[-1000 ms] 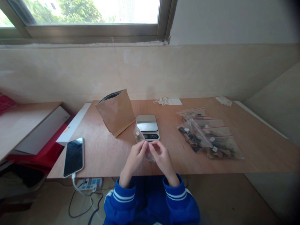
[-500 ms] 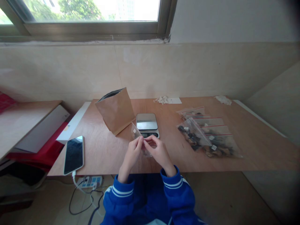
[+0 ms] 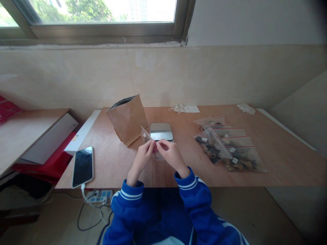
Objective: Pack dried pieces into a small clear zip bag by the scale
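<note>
**Clear little bag held in both hands, by the scale**

Clear plastic is what both hands hold: a small bag (image 3: 149, 144), up off the table (image 3: 178, 170), just in front of the scale (image 3: 161, 131). The left hand (image 3: 143, 157) and the right hand (image 3: 170, 155) meet at the bag's top edge, each with its fingers pinched shut on it. The bag looks empty, but it is small and partly hidden, so I cannot be sure.

To the right lie filled bags (image 3: 227, 148) with dark bits inside and red strips on top, so I think some bags are already done. The scale has nothing on it. The brown paper bag (image 3: 127, 119) stands open beside it. This little bag does not look filled yet.

Since the earlier picture, the hands have moved a bit farther from the body, toward the scale, and now cover its front. The bag is tipped up more to the left. The phone (image 3: 82, 166) and the filled bags lie where they were.
</note>
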Tool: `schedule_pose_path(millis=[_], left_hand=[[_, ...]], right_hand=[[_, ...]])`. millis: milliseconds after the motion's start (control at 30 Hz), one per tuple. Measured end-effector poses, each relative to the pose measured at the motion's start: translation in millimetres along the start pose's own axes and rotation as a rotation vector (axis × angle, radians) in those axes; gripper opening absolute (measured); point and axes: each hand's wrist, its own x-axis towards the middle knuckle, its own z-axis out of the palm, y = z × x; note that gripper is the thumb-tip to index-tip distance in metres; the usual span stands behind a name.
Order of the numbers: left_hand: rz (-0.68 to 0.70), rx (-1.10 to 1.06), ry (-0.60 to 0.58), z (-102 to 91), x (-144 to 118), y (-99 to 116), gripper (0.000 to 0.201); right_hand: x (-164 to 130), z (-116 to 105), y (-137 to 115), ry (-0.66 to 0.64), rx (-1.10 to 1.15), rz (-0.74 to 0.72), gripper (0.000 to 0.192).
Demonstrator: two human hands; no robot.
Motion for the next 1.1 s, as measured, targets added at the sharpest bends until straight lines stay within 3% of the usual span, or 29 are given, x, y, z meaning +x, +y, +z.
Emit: schedule_pose_path(millis=[200, 333, 400, 500, 567, 667, 800, 867, 967, 1033, 1100], left_hand=[[0.022, -0.001, -0.012, -0.3, -2, -4, 0.039], [0.018, 0.049, 0.043, 2.0, -4, -6, 0.037], [0.02, 0.082, 0.065, 1.9, -9, -5, 0.037], [0.02, 0.059, 0.099, -1.2, -22, -4, 0.042], [0.031, 0.016, 0.127, -2.7, -29, -6, 0.045], [0.04, -0.187, 0.229, 3.1, -30, -17, 0.047], [-0.147, -0.617, 0.56, 25.4, -12, -39, 0.032], [-0.225, -0.776, 0.564, 36.2, -1, -47, 0.031], [-0.194, -0.981, 0.518, 44.6, 12, -53, 0.045], [-0.184, -1.018, 0.561, 44.6, 19, -56, 0.052], [-0.211, -1.001, 0.609, 42.1, 24, -61, 0.058]], right_hand=[[3, 0, 16, -0.032, 0.303, 0.105, 0.027], [3, 7, 22, 0.017, 0.33, 0.138, 0.026], [5, 7, 27, 0.098, 0.295, 0.134, 0.026], [10, -1, 36, 0.367, 0.276, 0.183, 0.031], [13, -11, 37, 0.477, 0.317, 0.189, 0.034], [17, -22, 25, 0.423, 0.379, 0.1, 0.036], [20, -17, 5, 0.328, 0.426, 0.032, 0.035], [22, -7, 4, 0.298, 0.46, 0.049, 0.035], [24, 9, 9, 0.2, 0.456, 0.111, 0.035], [24, 17, 11, 0.153, 0.336, 0.106, 0.033], [23, 22, 5, 0.212, 0.131, 0.02, 0.031]])
